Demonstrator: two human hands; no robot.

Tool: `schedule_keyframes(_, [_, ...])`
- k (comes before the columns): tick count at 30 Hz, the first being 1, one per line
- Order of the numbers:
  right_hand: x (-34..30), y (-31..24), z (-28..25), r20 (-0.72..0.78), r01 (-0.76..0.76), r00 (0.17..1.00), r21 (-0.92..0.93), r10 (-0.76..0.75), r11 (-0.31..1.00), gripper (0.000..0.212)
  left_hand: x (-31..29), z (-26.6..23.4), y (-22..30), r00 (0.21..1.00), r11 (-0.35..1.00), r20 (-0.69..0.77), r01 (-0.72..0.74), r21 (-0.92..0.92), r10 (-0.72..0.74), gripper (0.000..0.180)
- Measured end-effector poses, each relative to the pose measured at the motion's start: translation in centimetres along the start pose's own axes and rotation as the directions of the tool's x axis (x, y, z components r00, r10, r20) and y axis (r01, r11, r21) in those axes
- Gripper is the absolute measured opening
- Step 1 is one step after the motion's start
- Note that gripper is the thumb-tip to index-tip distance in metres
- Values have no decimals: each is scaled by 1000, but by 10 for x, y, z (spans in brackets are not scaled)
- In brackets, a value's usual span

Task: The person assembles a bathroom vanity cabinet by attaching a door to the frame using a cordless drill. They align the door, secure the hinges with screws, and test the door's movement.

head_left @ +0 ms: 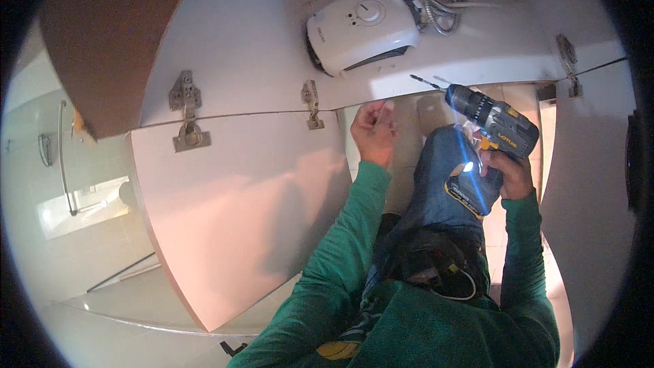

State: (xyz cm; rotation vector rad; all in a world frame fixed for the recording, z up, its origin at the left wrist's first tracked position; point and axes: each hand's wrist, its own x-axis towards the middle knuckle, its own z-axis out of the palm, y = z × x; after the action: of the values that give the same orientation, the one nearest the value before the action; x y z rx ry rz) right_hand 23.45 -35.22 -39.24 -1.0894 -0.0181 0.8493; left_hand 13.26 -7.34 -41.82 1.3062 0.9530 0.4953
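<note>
My right hand (512, 174) grips the handle of a grey, black and yellow cordless drill (496, 117). The drill is held above my thigh, its long thin bit pointing up and to the left, toward the cabinet's front edge. A bright light shines near the drill's battery base. My left hand (373, 129) is raised just in front of the cabinet floor's edge (436, 82), left of the bit tip. Its fingers are curled together in a pinch; whatever may be between them is too small to make out.
Inside the cabinet lies a white box-shaped appliance (364, 31) with a round knob, beside coiled flexible hoses (441, 3). An open white door (238, 197) hangs on metal hinges (187, 112) at left; another door (589, 163) stands at right. A bent metal bar (65, 157) is far left.
</note>
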Motion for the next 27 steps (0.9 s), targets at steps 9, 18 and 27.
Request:
schedule_keyframes(9, [21, 1, 68, 201, -62, 976, -103, 82, 993, 43, -40, -59, 30, 954, 994, -296, 13, -105, -44, 28])
schedule_keyframes(18, [27, 9, 105, 227, -138, 964, -20, 139, 990, 46, -37, -71, 45, 967, 924, -248, -45, -379, -55, 39])
schedule_keyframes(27, [29, 14, 110, 232, -163, 958, -33, 167, 986, 45, -1, -92, 14, 994, 620, 60, 105, -777, -93, 28])
